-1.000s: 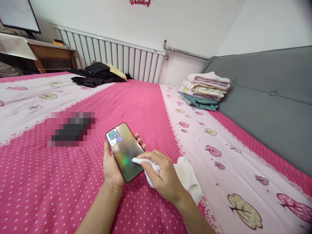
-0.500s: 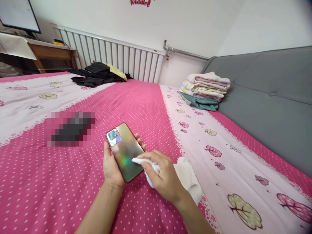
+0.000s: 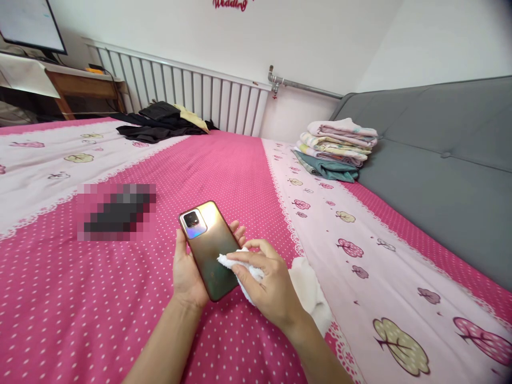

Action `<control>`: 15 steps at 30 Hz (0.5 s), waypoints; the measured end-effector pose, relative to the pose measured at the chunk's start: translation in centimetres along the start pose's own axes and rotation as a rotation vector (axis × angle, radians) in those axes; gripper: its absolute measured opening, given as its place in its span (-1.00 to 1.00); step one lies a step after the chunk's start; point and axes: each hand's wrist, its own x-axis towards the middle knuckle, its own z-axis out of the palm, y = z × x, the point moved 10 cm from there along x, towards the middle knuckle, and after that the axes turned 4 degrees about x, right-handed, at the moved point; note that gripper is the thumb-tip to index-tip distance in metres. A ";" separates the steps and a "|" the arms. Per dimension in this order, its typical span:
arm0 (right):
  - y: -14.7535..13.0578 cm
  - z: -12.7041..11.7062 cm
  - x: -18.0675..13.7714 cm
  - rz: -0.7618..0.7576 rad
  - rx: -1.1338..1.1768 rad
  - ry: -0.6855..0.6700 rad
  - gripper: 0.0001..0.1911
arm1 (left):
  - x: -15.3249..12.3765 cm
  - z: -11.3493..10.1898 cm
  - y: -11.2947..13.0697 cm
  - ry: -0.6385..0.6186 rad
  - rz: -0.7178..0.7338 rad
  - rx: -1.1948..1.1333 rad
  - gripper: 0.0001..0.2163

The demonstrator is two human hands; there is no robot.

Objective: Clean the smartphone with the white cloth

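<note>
My left hand grips a smartphone from below, its shiny gold back facing up and the camera block at the far end. My right hand is closed around a white cloth and presses a bunched corner of it against the phone's lower right back. The rest of the cloth trails onto the bed behind my wrist. Both hands hover just above the pink dotted bedspread.
A blurred dark object lies on the bed to the left. Dark clothes are heaped at the far edge by a white radiator. Folded linens are stacked against a grey padded headboard on the right.
The phone has tilted and shifted slightly right, so its sheen changed. My right hand with the cloth moved a little up along the phone's back.
</note>
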 end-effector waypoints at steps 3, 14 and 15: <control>0.3 -0.2 0.0 0.001 -0.051 0.031 -0.80 | 0.0 0.7 -0.7 -0.046 -0.046 0.021 -0.22; -0.4 -3.6 -0.2 -0.092 -0.225 0.332 -0.77 | -0.9 0.6 -5.5 0.176 -0.322 0.123 -0.42; -0.5 -4.1 -0.2 -0.100 -0.255 0.369 -0.76 | -1.0 0.7 -6.0 0.178 -0.347 0.132 -0.43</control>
